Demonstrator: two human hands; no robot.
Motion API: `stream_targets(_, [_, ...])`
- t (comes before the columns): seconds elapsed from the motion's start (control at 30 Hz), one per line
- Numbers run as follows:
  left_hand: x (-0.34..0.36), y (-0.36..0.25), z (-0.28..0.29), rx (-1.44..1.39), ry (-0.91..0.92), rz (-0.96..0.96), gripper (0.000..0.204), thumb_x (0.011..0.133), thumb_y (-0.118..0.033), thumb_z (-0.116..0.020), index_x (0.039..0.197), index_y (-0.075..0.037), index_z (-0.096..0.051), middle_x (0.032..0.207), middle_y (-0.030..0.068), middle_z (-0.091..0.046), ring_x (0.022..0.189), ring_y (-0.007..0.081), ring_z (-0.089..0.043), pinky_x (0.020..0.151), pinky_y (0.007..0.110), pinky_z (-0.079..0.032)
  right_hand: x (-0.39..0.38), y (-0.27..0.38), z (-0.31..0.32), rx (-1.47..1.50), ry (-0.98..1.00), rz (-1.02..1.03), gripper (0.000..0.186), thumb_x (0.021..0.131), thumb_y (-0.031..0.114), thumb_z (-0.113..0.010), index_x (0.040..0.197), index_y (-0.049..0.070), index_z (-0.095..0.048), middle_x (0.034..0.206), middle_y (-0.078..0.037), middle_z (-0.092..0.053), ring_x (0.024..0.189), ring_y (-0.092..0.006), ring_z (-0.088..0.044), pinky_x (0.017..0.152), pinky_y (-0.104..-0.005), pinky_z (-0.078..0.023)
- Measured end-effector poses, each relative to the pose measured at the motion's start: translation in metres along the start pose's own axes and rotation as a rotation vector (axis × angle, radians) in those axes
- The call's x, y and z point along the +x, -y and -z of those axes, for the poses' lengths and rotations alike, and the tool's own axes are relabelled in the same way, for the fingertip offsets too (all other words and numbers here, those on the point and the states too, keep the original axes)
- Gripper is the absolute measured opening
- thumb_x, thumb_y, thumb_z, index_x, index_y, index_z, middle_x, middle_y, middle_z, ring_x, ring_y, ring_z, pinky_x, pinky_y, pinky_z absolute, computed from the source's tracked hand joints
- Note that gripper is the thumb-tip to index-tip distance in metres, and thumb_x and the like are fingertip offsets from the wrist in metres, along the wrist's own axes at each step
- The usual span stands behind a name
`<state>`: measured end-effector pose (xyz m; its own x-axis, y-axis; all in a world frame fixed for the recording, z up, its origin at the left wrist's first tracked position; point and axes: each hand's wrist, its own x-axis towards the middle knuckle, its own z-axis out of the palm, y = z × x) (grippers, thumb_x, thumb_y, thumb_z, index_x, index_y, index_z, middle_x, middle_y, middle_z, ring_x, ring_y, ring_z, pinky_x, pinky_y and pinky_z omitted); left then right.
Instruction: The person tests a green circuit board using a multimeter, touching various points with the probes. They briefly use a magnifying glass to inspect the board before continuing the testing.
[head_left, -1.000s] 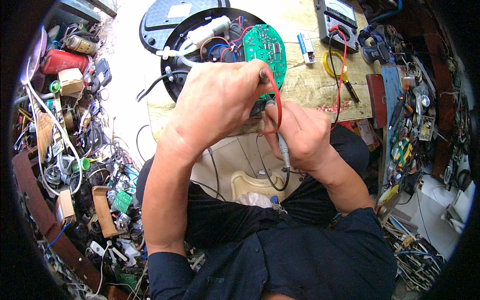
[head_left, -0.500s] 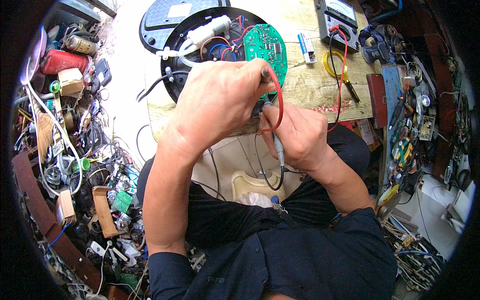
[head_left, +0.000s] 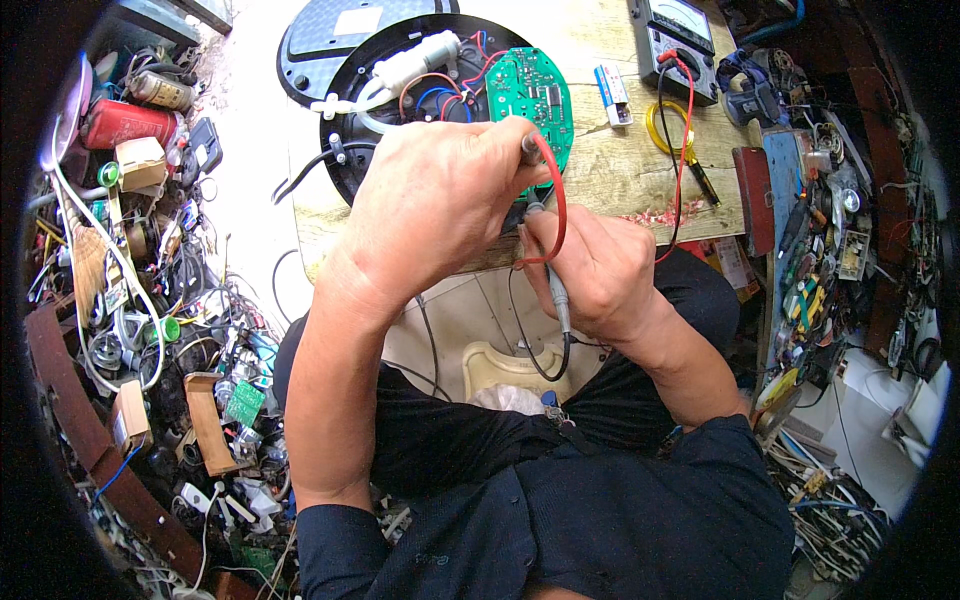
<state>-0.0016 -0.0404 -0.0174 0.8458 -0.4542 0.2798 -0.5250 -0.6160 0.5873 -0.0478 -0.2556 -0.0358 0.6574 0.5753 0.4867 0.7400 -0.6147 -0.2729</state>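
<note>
My left hand (head_left: 425, 190) is closed on a red test probe (head_left: 531, 150), whose red lead loops down past my right hand. My right hand (head_left: 605, 265) grips a grey-and-black test probe (head_left: 559, 292) with its upper end pointing toward the board's lower edge. Both hands are at the near side of a green circuit board (head_left: 528, 85); my left hand covers part of it, and the probe tips are hidden. The board rests at the right side of a round black housing (head_left: 345, 95) holding a white cylindrical part (head_left: 418, 60), tubing and coloured wires.
An analog multimeter (head_left: 675, 50) with leads plugged in stands at the table's back right. Near it lie a small blue-and-white box (head_left: 613, 97) and a yellow-rimmed magnifying glass (head_left: 655, 135). A black lid (head_left: 320, 50) sits back left. Piled electrical parts (head_left: 230, 400) crowd the left floor.
</note>
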Motion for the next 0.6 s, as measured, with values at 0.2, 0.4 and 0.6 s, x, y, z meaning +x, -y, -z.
stream_targets(0.2, [0.0004, -0.0003, 0.0002, 0.000, 0.007, -0.003, 0.014, 0.099, -0.019, -0.081, 0.104, -0.009, -0.073, 0.085, 0.0134, -0.075, 0.076, 0.0372, -0.075, 0.067, 0.045, -0.058, -0.0010, -0.0010, -0.0014, 0.008, 0.006, -0.005, 0.016, 0.086, 0.011, -0.077, 0.097, 0.006, -0.067, 0.076, -0.007, -0.057, 0.058, -0.0238, -0.065, 0.051, -0.0397, -0.050])
stream_targets(0.4, [0.0006, -0.0011, 0.0003, -0.006, 0.001, -0.003, 0.014, 0.099, -0.019, -0.080, 0.104, -0.009, -0.073, 0.085, 0.0134, -0.075, 0.076, 0.0374, -0.075, 0.067, 0.045, -0.058, 0.0012, -0.0001, -0.0013, 0.003, -0.012, 0.000, 0.016, 0.087, 0.012, -0.078, 0.095, 0.006, -0.065, 0.075, -0.007, -0.055, 0.057, -0.0234, -0.064, 0.050, -0.0400, -0.050])
stream_targets(0.6, [-0.0001, -0.0011, 0.0009, 0.002, 0.008, 0.006, 0.014, 0.099, -0.019, -0.080, 0.103, -0.008, -0.073, 0.085, 0.0137, -0.075, 0.077, 0.0376, -0.075, 0.068, 0.045, -0.058, 0.0013, 0.0009, -0.0017, 0.008, 0.002, -0.008, 0.017, 0.087, 0.012, -0.077, 0.092, 0.007, -0.062, 0.074, -0.007, -0.054, 0.056, -0.0234, -0.062, 0.050, -0.0402, -0.049])
